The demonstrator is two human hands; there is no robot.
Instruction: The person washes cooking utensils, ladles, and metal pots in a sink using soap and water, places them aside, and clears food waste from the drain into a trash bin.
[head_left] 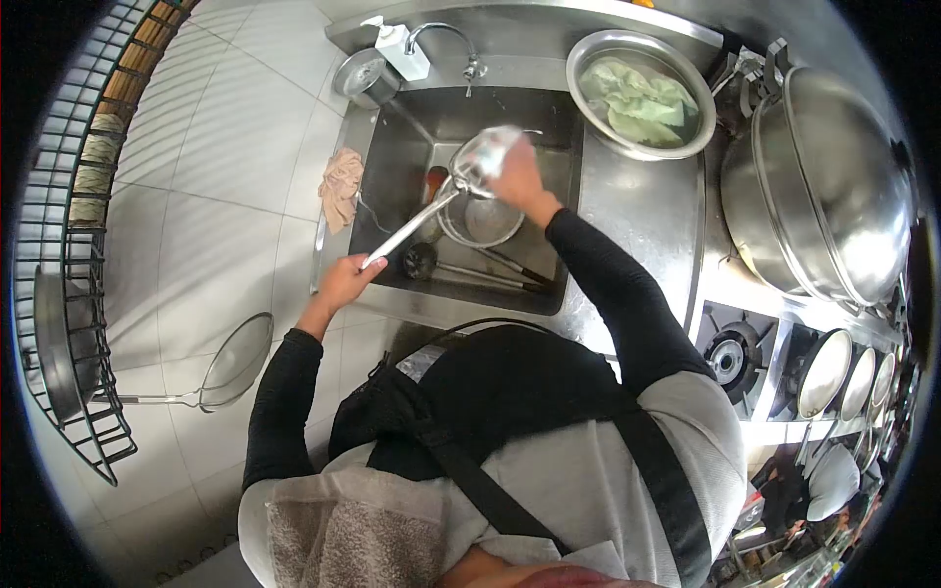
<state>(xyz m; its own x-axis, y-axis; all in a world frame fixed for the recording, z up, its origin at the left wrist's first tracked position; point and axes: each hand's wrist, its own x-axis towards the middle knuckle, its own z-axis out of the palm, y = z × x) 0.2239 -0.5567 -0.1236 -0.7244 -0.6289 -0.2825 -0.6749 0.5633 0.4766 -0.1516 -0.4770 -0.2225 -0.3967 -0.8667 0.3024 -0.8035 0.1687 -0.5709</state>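
My left hand is closed round the end of a pale metal handle. It belongs to a ladle, whose round head is tilted above the sink. My right hand, smeared by motion, presses a whitish, foamy sponge against the ladle's head. The sponge's exact shape is blurred, and it covers part of the bowl. Below, in the sink, lie a round wire strainer and another ladle with a dark head. Their long handles point to the sink's lower right corner.
A steel bowl with green leaves in water stands right of the sink. Behind are a faucet, a white pump bottle and a metal pot. A tan cloth hangs on the left rim. Large steel pans crowd the right.
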